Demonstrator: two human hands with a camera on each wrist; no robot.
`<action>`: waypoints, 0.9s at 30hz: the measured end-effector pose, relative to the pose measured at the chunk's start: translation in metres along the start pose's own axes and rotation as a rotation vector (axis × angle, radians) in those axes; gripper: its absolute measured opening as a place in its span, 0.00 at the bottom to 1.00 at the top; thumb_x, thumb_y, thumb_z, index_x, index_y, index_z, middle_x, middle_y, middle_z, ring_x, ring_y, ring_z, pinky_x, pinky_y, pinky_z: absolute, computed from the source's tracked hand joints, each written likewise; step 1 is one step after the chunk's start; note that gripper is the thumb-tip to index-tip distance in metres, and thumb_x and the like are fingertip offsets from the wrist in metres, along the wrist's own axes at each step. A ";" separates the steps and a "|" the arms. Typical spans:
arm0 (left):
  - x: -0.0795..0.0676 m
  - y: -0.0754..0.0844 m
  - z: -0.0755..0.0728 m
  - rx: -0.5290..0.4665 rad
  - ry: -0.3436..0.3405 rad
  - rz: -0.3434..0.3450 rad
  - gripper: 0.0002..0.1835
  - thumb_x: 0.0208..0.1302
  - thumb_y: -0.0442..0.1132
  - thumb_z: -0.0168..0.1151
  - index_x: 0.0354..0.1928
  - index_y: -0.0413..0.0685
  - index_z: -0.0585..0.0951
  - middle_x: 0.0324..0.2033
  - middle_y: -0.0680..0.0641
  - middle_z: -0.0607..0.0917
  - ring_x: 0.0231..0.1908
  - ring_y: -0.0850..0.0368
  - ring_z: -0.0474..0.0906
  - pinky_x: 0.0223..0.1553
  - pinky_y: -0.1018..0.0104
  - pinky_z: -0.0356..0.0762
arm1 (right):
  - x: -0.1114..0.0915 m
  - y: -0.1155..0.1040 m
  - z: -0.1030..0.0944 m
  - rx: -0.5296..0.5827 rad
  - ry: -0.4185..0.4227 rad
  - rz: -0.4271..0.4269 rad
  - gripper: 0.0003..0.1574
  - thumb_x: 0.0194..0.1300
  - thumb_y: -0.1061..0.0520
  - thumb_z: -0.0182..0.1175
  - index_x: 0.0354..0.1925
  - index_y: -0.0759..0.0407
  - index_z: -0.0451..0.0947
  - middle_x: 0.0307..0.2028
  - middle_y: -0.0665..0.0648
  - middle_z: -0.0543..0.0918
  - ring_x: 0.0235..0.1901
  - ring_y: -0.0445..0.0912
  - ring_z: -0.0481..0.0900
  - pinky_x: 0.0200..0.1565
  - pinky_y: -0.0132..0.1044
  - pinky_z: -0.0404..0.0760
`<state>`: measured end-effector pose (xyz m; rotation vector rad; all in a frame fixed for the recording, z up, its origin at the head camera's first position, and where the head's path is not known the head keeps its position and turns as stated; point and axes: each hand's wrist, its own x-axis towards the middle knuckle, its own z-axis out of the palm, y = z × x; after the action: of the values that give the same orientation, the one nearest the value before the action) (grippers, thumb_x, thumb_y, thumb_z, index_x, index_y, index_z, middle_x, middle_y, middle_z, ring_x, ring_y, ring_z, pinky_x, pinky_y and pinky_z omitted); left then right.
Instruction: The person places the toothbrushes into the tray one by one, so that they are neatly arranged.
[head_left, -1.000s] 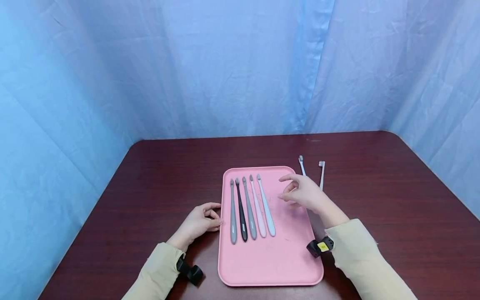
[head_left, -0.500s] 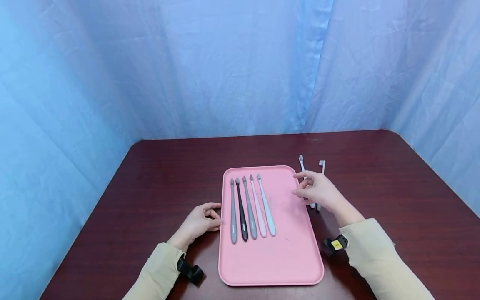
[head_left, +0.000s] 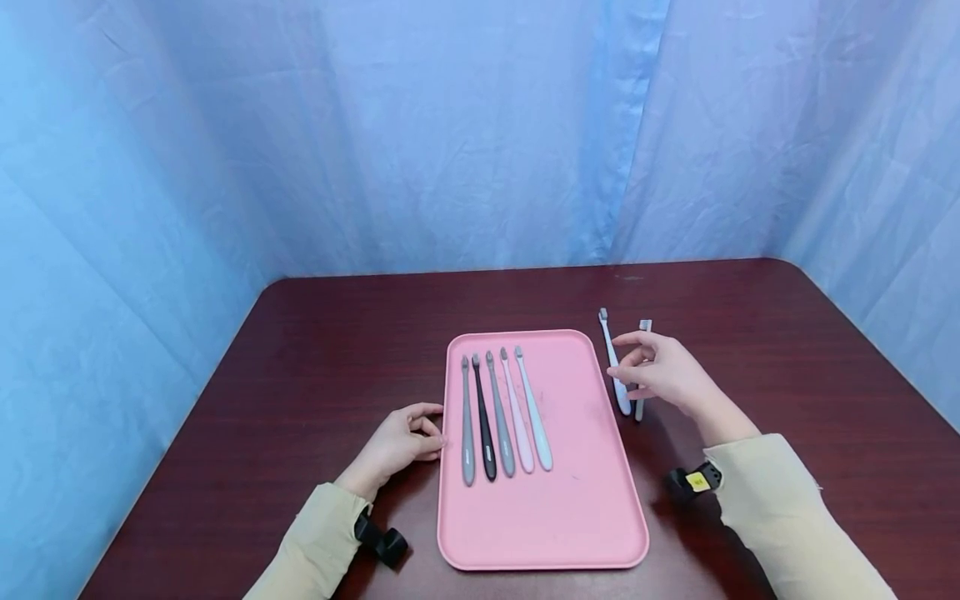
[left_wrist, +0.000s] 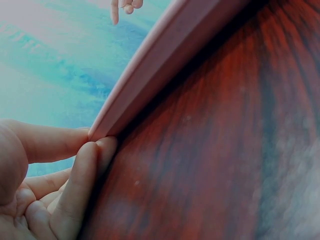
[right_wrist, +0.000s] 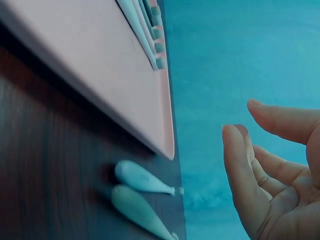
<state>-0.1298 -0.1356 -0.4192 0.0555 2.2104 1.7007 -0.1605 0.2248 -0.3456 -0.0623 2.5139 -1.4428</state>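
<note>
A pink tray (head_left: 543, 529) lies on the table, its left rim pinched by the fingertips of my left hand (head_left: 393, 442). Toothbrushes lie side by side on it, bristle ends away from me: a grey one (head_left: 468, 433), a black one (head_left: 483, 421), another grey one (head_left: 499, 421), a pink one (head_left: 517, 417) and a pale blue one (head_left: 534, 417). Right of the tray, my right hand (head_left: 667, 371) hovers with thumb and fingers apart, nothing between them. Beneath it on the table are a whitish toothbrush (head_left: 609, 346) and a greyish one (head_left: 645, 326), the latter partly hidden by the hand.
The dark red wooden table (head_left: 345, 333) has rounded far corners. Blue curtains (head_left: 465, 150) hang behind it and along both sides. A black wrist camera (head_left: 390, 547) sits at the left cuff, another (head_left: 681, 483) at the right cuff.
My right hand has moved right, from over the tray to above the two toothbrushes beside it. The left hand and the toothbrushes on the tray have stayed in place.
</note>
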 end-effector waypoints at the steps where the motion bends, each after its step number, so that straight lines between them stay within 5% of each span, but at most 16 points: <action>1: 0.000 0.000 0.000 0.000 0.000 0.001 0.27 0.58 0.24 0.60 0.60 0.30 0.69 0.27 0.47 0.80 0.28 0.62 0.78 0.36 0.64 0.84 | 0.000 0.001 -0.002 -0.003 0.004 0.005 0.38 0.62 0.60 0.61 0.65 0.70 0.59 0.32 0.56 0.78 0.34 0.49 0.80 0.37 0.43 0.86; 27: 0.000 -0.002 -0.002 -0.001 0.000 -0.007 0.27 0.58 0.24 0.60 0.61 0.30 0.69 0.26 0.47 0.79 0.28 0.62 0.78 0.37 0.64 0.84 | 0.006 0.031 -0.033 -0.056 0.105 0.094 0.42 0.64 0.58 0.60 0.67 0.73 0.52 0.38 0.60 0.77 0.34 0.44 0.80 0.38 0.41 0.86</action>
<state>-0.1299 -0.1381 -0.4204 0.0467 2.2071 1.6983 -0.1717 0.2676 -0.3575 0.1235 2.6030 -1.3734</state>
